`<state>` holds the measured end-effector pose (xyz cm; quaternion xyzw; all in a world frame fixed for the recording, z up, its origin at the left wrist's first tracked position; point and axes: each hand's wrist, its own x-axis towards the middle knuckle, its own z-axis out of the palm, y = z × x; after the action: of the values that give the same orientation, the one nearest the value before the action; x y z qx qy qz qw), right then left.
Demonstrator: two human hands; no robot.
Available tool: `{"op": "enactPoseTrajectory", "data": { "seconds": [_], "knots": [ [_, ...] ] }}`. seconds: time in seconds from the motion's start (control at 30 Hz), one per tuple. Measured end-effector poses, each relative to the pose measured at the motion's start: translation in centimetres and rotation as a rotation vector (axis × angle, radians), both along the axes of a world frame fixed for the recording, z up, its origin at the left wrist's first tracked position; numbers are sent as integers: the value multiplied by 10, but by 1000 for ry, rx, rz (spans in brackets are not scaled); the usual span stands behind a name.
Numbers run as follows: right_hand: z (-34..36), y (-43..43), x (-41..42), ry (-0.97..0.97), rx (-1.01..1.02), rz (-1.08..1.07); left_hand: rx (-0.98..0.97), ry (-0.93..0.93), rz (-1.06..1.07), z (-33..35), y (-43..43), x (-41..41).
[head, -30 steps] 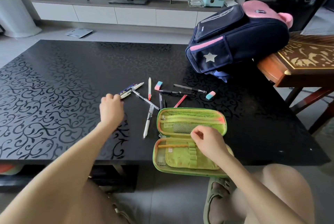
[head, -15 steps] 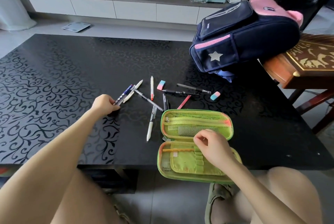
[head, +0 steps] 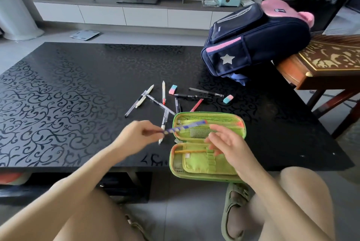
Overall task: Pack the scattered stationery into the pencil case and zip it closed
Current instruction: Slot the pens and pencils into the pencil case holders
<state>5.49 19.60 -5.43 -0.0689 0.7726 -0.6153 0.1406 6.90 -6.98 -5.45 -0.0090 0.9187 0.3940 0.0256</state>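
- The green pencil case [head: 204, 168] lies open flat under the right hand [head: 226, 141], an orange pencil [head: 190, 151] tucked inside.
- The left hand [head: 136, 136] pinches a blue-striped pen [head: 184, 127], its tip over the case's mesh half.
- The right hand hovers with fingers spread, holding nothing.
- More pens [head: 163, 92] lie beyond both hands.

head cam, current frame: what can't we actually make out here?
- Blue-and-white pencil in the left hand: motion-blurred in the head view, markings unreadable.
- Right hand: blurred, hides part of the pencil case interior.
- Pens on the table: too small to tell types.
- Backpack covers the table's far right corner.
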Motion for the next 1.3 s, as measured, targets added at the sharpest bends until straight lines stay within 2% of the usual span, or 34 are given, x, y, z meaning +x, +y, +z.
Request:
{"op": "enactPoseTrajectory", "data": {
  "seconds": [0.03,0.1,0.2,0.27,0.33,0.4,0.5,0.6,0.67,0.7,0.73,0.83,0.87,0.9,0.97,1.07,1.17,1.3],
  "knots": [
    [6,-3,5,-28,-134,-5,-56,63,-84,-2,13,2],
    [15,-6,15,42,-235,-55,-148,194,-150,-6,38,4],
    [21,-6,26,251,-172,-170,-111,279,36,-4,67,6],
    [21,-4,29,297,-190,-241,91,185,176,3,84,8],
    [16,-4,30,218,-288,-306,468,13,240,13,100,11],
    [10,-8,34,129,-388,-376,805,-23,337,16,111,11],
    [0,-19,45,47,-542,-456,945,9,449,14,119,6],
    [-9,-29,52,15,-544,-368,1063,-87,371,17,136,8],
    [-14,-25,54,12,-472,-297,1005,-77,312,15,137,8],
    [-17,-20,53,46,-372,-276,920,-34,281,14,131,7],
    [-22,-12,51,86,-240,-275,737,33,240,13,123,4],
    [-36,18,40,158,85,-323,-110,195,15,1,94,-3],
    [-39,27,37,171,142,-330,-320,208,-51,-5,88,-1],
    [-41,34,34,177,176,-334,-446,219,-112,-12,84,1],
    [-42,43,31,179,207,-339,-546,197,-256,-25,79,6],
    [-48,48,27,210,314,-331,-564,143,-359,-43,69,4],
    [-55,47,23,286,444,-300,-512,239,-357,-55,70,0],
    [-64,46,21,508,592,-269,-465,323,-417,-63,79,-5]
  ]
}}
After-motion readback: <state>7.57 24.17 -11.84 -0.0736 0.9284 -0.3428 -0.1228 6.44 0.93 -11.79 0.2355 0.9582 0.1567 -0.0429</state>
